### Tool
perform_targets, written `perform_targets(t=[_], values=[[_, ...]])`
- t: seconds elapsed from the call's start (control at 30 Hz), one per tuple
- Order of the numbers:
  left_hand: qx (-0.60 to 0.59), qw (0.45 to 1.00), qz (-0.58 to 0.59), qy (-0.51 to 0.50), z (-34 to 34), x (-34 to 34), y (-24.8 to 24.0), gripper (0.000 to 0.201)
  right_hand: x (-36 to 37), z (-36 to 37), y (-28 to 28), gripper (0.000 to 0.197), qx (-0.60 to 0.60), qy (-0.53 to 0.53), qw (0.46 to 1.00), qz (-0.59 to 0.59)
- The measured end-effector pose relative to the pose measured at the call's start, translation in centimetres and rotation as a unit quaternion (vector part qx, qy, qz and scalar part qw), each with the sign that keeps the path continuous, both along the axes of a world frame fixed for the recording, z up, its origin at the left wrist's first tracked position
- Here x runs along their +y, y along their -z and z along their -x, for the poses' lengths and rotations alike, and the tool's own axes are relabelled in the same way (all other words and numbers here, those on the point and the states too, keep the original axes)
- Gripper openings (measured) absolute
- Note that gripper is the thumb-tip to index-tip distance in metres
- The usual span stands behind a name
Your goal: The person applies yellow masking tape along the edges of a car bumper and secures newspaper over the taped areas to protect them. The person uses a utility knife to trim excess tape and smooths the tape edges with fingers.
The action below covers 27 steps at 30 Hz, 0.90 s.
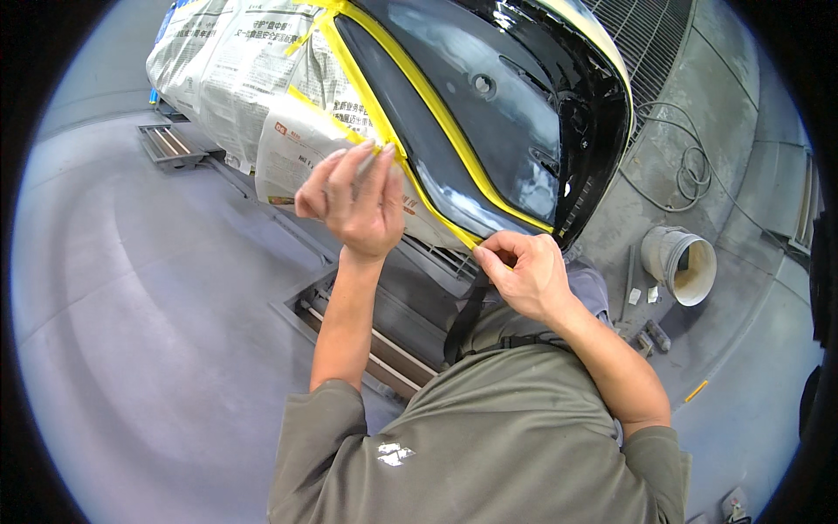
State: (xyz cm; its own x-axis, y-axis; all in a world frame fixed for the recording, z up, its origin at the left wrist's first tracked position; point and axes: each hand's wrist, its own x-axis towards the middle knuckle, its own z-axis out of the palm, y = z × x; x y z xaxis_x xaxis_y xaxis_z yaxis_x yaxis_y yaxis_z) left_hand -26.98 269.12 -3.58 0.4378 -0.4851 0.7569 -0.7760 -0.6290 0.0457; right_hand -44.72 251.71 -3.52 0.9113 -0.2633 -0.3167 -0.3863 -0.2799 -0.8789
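In front of me is a glossy black vehicle body panel [515,96] with dull grey patches. Yellow masking tape [460,144] outlines a long dark strip [401,100] on it. Printed newspaper [231,65] and a pale paper sheet [301,157] cover the side to the left. My left hand [353,205] is raised at the edge of the pale sheet, its bent fingertips closed at the tape. Lower right, my right hand [528,275] pinches the tape between thumb and forefinger at the strip's near end. The fingers partly hide the tape at both hands.
On the floor to the right, a white bucket [698,275] lies tipped near a coiled hose [694,175]. Floor grating [642,39] runs behind the panel. A long recessed floor channel [384,358] with pale bars passes below my left arm.
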Motion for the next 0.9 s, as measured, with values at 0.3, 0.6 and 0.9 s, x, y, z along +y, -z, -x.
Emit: perform_targets(t=[0.3,0.6,0.9], values=[[-0.033,0.981,-0.191,0.004,-0.9,1.9,-1.4,0.041,0.3,0.2,0.5,0.018,-0.016,0.010,1.000,0.003],[0.043,0.898,-0.349,0.265,-8.0,-0.7,-7.9,0.031,0.4,0.3,0.5,0.020,-0.036,0.012,0.999,0.014],[0.049,0.944,-0.200,0.256,-9.1,0.1,-7.7,0.041,0.7,0.5,0.4,0.018,-0.058,0.043,0.997,0.020]])
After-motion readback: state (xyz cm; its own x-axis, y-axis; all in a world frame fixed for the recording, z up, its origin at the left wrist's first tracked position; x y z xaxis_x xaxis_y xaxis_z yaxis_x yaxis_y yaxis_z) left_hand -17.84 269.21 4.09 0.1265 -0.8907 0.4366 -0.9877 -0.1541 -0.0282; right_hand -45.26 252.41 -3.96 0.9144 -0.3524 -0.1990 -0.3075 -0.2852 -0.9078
